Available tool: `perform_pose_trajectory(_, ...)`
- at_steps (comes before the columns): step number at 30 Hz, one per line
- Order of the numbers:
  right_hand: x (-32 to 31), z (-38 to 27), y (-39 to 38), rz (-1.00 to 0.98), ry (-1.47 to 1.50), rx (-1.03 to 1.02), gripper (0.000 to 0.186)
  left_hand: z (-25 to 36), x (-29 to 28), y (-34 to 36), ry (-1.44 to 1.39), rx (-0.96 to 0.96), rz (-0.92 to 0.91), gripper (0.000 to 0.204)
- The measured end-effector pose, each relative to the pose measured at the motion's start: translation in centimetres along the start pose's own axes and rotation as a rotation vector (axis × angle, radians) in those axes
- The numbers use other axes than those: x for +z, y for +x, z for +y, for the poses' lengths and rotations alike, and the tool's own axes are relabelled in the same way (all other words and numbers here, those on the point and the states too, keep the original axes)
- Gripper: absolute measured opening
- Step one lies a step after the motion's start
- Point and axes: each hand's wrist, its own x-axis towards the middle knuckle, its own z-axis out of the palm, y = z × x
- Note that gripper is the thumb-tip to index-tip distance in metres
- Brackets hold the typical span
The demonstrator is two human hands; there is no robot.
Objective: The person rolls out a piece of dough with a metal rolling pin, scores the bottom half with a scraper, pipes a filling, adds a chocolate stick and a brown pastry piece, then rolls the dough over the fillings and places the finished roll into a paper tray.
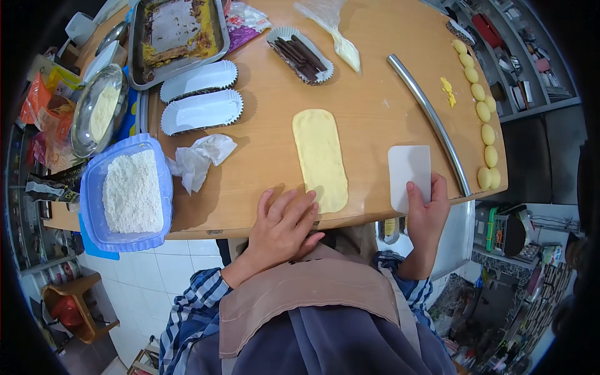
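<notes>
A flattened oblong sheet of pale yellow dough (320, 159) lies on the wooden table (250, 175) in front of me. My left hand (278, 228) rests with fingers apart at the table's front edge, fingertips at the dough's lower left corner. My right hand (427, 219), right of the dough, grips a white flat scraper (409, 169) between thumb and fingers. Beside it lies a curved metal rod (425, 109). A paper tray of dark chocolate sticks (300, 56) sits beyond the dough.
Left are a blue tub of flour (129, 190), crumpled paper (200, 159), two empty paper trays (201, 112), a steel bowl (99, 112) and a baking pan (178, 34). A piping bag (344, 50) lies at the back. Several dough balls (478, 92) line the right edge.
</notes>
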Motion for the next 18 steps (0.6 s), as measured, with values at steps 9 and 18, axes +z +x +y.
perform_pose_trajectory(9,2.3,1.2,-0.3,0.021,-0.558,-0.402,0.056,0.1,0.4,-0.1,-0.026,-0.026,0.056,0.059)
perform_pose_trajectory(18,6.5,-0.8,-6.2,-0.562,-0.550,-0.613,0.059,0.2,0.8,-0.4,0.129,-0.038,-0.028,0.053)
